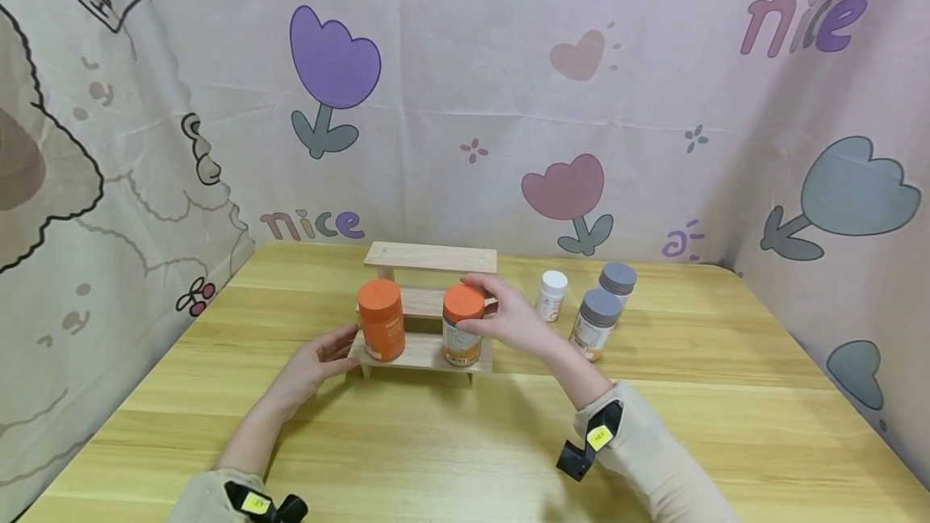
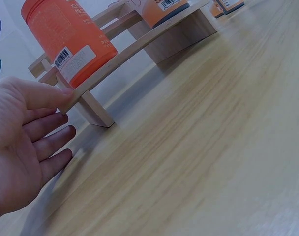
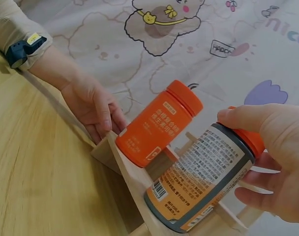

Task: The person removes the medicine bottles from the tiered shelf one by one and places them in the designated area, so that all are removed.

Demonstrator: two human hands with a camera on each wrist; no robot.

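Observation:
A stepped wooden stand [image 1: 421, 353] holds an orange supplement bottle [image 1: 382, 321] at the left of its lowest step. Toward the right of that step, my right hand [image 1: 514, 320] grips an orange-capped grey bottle [image 1: 462, 339] by its cap. Its base is at the board, and its label with a barcode faces the right wrist camera. My left hand [image 2: 21, 132] is at the stand's left end, thumb touching the board's corner beside the orange bottle, the other fingers extended and spread.
Right of the stand are a small white bottle [image 1: 552, 295] and two grey-capped bottles, the nearer one [image 1: 593, 328] in front of the farther one [image 1: 619, 277]. A printed cloth [image 1: 450, 95] hangs behind the wooden table [image 1: 407, 450].

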